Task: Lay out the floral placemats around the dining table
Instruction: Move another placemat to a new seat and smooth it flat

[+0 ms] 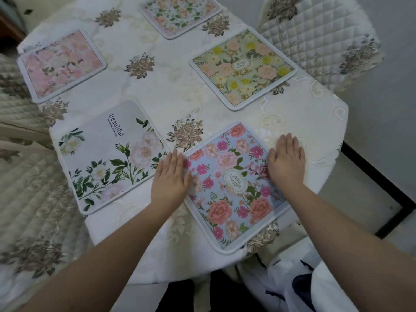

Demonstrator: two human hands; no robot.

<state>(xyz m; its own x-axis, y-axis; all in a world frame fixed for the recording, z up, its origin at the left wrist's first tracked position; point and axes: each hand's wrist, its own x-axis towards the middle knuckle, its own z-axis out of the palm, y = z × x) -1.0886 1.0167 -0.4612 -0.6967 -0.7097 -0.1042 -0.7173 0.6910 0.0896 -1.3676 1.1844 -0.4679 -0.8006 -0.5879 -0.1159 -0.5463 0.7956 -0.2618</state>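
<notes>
A: Why are both palms down on the blue placemat point(234, 188)?

B: Smoothing and squaring it, I'd judge. The left hand point(171, 176) and right hand point(287, 161) lie flat with fingers straight, pressing its left and right edges and gripping nothing.

A: Where is it?

B: Near right on the table point(162, 91), beside the "Beautiful" mat point(110, 154); three more lie farther off.

So I count five floral placemats on the table: a blue one with pink flowers point(234, 185), a white one that says "Beautiful" point(112, 154), a pink one point(60, 65), a yellow-green one point(244, 68), and a pale one at the far end point(180, 14). Two hands, left point(171, 179) and right point(287, 163). One quilted chair point(319, 39) too.
</notes>
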